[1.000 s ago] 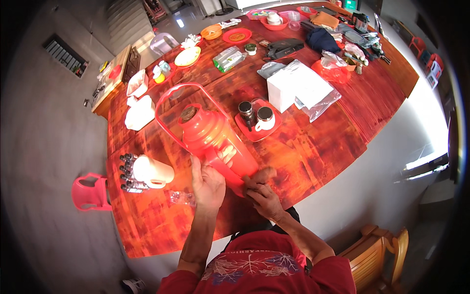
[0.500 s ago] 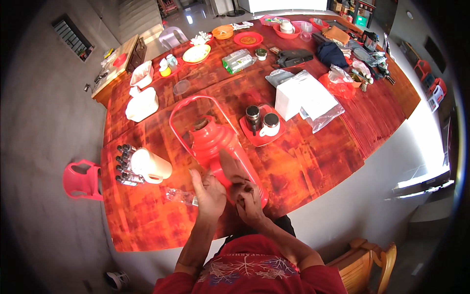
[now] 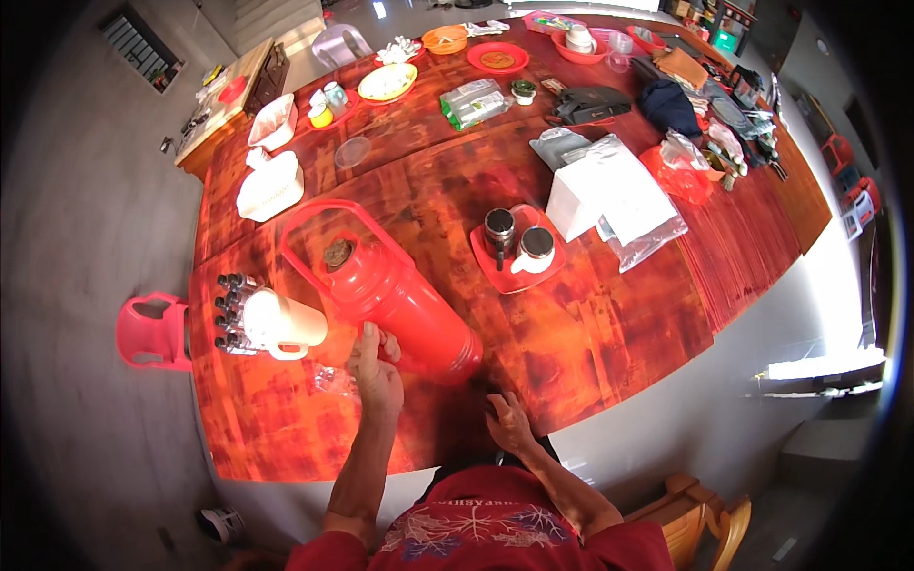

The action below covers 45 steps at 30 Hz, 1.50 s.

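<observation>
A large red thermos flask [image 3: 405, 309] with a cork stopper [image 3: 338, 253] and a raised loop handle leans toward the left at the near part of the table. My left hand [image 3: 378, 371] is closed against its lower left side, thumb pointing up. Whether the flask's base rests fully on the table I cannot tell. To the right of the base, by the table's near edge, my right hand [image 3: 511, 423] is apart from the flask with its fingers curled. What it holds, if anything, is lost in dark shadow. Crumpled clear plastic [image 3: 333, 381] lies beside my left hand.
Left of the flask stand a pale pitcher [image 3: 286, 322] and several dark-capped small bottles [image 3: 233, 314]. Two steel-lidded mugs sit on a red tray [image 3: 519, 283] to the right. Farther off are a white box [image 3: 595, 195], a white container [image 3: 271, 186] and a wooden table [image 3: 609, 324] surface.
The flask has shifted left and leans more that way, my left hand moving with it. My right hand has come away from its side toward the table edge; the dark brown thing there no longer shows.
</observation>
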Available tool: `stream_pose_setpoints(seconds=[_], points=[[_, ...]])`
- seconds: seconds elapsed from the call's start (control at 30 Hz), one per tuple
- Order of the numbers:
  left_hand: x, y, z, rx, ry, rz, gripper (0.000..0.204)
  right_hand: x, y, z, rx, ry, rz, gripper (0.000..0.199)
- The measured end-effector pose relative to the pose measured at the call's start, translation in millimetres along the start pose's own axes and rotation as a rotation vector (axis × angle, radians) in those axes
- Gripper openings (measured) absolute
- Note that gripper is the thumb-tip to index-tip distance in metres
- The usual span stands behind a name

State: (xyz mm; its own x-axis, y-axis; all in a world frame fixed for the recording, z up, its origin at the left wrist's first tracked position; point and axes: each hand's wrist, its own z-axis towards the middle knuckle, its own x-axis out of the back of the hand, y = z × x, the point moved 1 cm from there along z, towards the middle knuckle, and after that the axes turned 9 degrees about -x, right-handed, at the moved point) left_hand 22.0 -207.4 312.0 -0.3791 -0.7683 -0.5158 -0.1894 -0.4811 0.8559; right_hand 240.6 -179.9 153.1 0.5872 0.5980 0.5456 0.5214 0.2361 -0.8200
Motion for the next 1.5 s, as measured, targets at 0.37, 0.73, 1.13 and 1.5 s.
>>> stream_pose_setpoints(seconds=[0.37, 0.73, 1.13, 1.5], points=[[-5, -113, 110, -0.249, 0.177, 0.329, 0.011, 70, 33, 66, -0.086, -0.052, -0.026, 0.03], [-30, -168, 158, -0.307, 0.239, 0.276, 0.01, 79, 58, 101, -0.116, -0.228, -0.085, 0.028], [-22, -193, 157, -0.364, 0.297, 0.446, 0.014, 93, 63, 123, -0.161, -0.347, -0.079, 0.029], [-33, -184, 140, -0.236, 0.236, 0.53, 0.014, 70, 67, 119, -0.231, -0.513, 0.017, 0.023]])
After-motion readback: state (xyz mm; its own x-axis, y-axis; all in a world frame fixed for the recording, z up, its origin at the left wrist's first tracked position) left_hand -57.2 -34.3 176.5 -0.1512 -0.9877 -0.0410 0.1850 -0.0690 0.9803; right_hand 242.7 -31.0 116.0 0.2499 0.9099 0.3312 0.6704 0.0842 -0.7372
